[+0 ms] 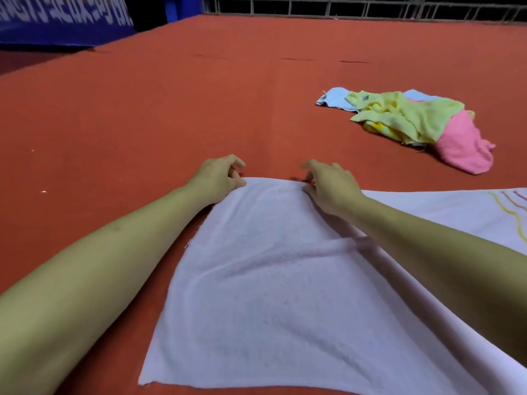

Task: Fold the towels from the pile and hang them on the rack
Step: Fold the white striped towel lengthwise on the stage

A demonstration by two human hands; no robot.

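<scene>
Two bare forearms reached out from the bottom corners over a white towel that lay spread on a rust-red cloth surface. Its nap looked soft and slightly pebbled, with shallow wrinkles running across it and a raised ridge slanting toward the right arm. Its near edge was frayed at the left corner, and the shape narrowed toward the far edge. At the far left corner the left hand had its fingers curled, thumb and fingertips pinching the hem. At the far right corner the right hand did the same, fingers bent down and nipping the edge of the fabric. To the right, under the right forearm, more white cloth stretched flat, marked near the frame edge with wavy yellow and pink lines; whether it was part of the same towel could not be told. Well apart, farther back on the right, sat a crumpled pile of towels: a pale blue one underneath, a yellow-green terry one bunched on top, and a pink one bulging at the near end. Beyond the surface ran a grey metal rail, and a blue banner with white lettering filled the far left corner
</scene>
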